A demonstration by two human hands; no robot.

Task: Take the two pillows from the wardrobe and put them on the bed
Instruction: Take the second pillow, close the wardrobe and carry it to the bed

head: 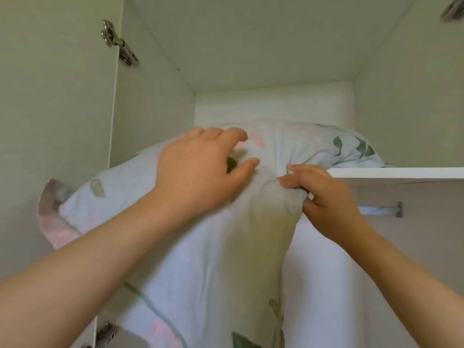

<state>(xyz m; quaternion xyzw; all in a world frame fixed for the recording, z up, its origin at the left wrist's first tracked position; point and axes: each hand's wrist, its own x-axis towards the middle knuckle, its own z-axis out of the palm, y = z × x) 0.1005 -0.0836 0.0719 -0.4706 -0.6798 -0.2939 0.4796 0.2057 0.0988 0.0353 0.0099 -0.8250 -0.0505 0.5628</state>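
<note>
Half off the wardrobe shelf [401,172], the pillow [200,272] is pinched at a fold by the right hand [326,197] for pulling; the left hand [200,172] is laid spread on top, likely to steady it.

Soft, dim greenish light; wide-angle bending at edges; slight motion blur throughout.

Two bare forearms reach up and inward from the lower corners. The left grip [200,172] is palm down, fingers spread and lightly bent, thumb held apart. The right grip [326,197], just beside it and a little lower, has its fingers curled, pinching a fold of the pillow [313,144] cloth.
</note>
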